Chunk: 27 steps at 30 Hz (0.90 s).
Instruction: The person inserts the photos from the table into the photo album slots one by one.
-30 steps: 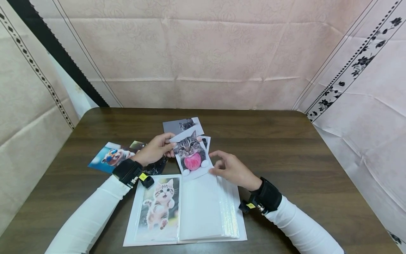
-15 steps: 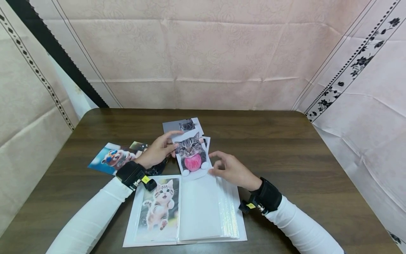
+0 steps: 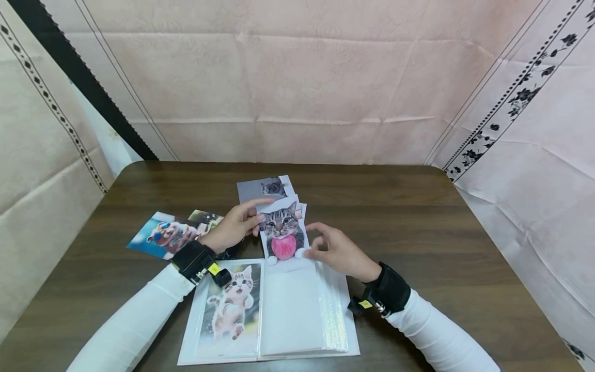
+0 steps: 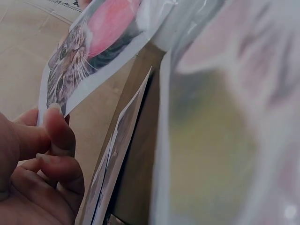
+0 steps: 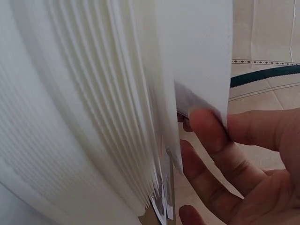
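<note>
My left hand point(image 3: 234, 225) pinches the left edge of a cat photo point(image 3: 284, 230), a grey tabby with a pink ball-like shape. The photo's lower edge meets the top of the right-hand clear pocket page point(image 3: 290, 310) in an open white photo album point(image 3: 188, 336). My right hand point(image 3: 341, 250) pinches that page's upper right corner; in the right wrist view, thumb and finger grip the page point(image 5: 201, 51) near its opening. Thumb and index finger hold the photo point(image 4: 68, 70) in the left wrist view. A kitten photo point(image 3: 236, 305) fills the album's left page.
Behind the held photo lies a grey cat photo point(image 3: 262, 189), with another partly hidden one under it. More photos, including a blue one point(image 3: 160, 232), lie left of the album, partly behind my left wrist. A patterned cloth point(image 3: 297, 82) hangs beyond the brown table point(image 3: 395, 217).
My left hand has moved slightly right with the cat photo, which now stands straighter over the pocket page. My right hand keeps its grip on the page corner.
</note>
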Tool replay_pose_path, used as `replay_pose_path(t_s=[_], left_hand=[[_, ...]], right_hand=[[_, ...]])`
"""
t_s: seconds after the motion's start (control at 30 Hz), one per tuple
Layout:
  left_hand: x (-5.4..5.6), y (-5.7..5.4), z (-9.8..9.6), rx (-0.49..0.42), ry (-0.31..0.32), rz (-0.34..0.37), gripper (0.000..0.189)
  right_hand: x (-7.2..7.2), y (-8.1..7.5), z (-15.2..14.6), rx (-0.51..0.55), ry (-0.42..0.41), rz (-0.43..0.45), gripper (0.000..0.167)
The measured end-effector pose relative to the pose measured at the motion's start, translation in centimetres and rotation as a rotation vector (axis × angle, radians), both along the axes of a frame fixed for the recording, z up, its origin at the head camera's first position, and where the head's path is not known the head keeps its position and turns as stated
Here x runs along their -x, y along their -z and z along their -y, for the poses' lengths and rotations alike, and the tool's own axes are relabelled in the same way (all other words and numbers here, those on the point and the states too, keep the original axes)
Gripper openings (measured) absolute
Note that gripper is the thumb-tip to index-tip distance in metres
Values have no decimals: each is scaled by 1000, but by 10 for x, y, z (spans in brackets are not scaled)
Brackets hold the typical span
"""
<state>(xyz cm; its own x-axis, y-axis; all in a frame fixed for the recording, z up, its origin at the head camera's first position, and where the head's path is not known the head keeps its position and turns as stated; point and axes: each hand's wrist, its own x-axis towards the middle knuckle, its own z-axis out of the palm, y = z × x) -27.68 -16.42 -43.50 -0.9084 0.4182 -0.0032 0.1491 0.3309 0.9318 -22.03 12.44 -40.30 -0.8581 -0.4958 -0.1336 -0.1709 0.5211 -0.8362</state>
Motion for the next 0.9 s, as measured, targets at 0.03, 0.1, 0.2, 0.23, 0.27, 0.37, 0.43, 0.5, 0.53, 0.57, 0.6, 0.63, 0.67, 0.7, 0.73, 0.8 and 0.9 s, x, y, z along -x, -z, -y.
replay_pose_path(t_s=[0.03, 0.1, 0.2, 0.23, 0.27, 0.37, 0.43, 0.5, 0.53, 0.57, 0.6, 0.63, 0.67, 0.7, 0.73, 0.8, 0.9], left_hand=[[-1, 0, -1, 1, 2, 0, 46], [-2, 1, -1, 6, 5, -5, 46], [-3, 2, -2, 13, 16, -11, 47], [-4, 3, -3, 18, 22, -13, 47], [-4, 3, -3, 24, 29, -15, 47], [-7, 2, -5, 32, 45, -13, 47], [-9, 0, -5, 37, 55, -11, 47], [-12, -2, -6, 36, 63, 2, 48], [-14, -2, -5, 39, 69, 6, 49], [-16, -3, -5, 34, 79, 8, 50], [-18, -3, -5, 29, 92, 11, 52], [-20, -2, -5, 31, 100, 14, 54], [-23, -2, -6, 33, 108, 16, 56], [-26, -1, -6, 37, 114, 15, 58], [-28, 0, -6, 39, 118, 16, 60], [-33, 3, -6, 37, 121, 18, 63], [-35, 3, -5, 21, 117, 27, 62]], right_hand=[[0, 0, 0, 2, -1, -2, 57], [0, 1, 0, 11, -6, -9, 63], [0, 1, 0, 26, -21, -22, 72], [0, 1, 0, 30, -23, -24, 74], [0, 1, 0, 32, -23, -23, 76], [0, 0, 0, 29, -14, -18, 80], [-1, 0, 0, 29, -9, -20, 83], [-1, -1, 0, 31, -12, -29, 84], [-1, -1, 0, 32, -16, -34, 85], [-2, -1, -1, 32, -20, -42, 85], [-2, -1, -1, 34, -24, -45, 86], [-3, -1, -1, 34, -27, -48, 86], [-3, -1, -1, 35, -30, -48, 86], [-4, 0, -1, 34, -28, -46, 86], [-4, 1, -2, 33, -27, -45, 86], [-4, 3, -2, 36, -22, -39, 85], [-4, 5, -3, 35, -15, -39, 85]])
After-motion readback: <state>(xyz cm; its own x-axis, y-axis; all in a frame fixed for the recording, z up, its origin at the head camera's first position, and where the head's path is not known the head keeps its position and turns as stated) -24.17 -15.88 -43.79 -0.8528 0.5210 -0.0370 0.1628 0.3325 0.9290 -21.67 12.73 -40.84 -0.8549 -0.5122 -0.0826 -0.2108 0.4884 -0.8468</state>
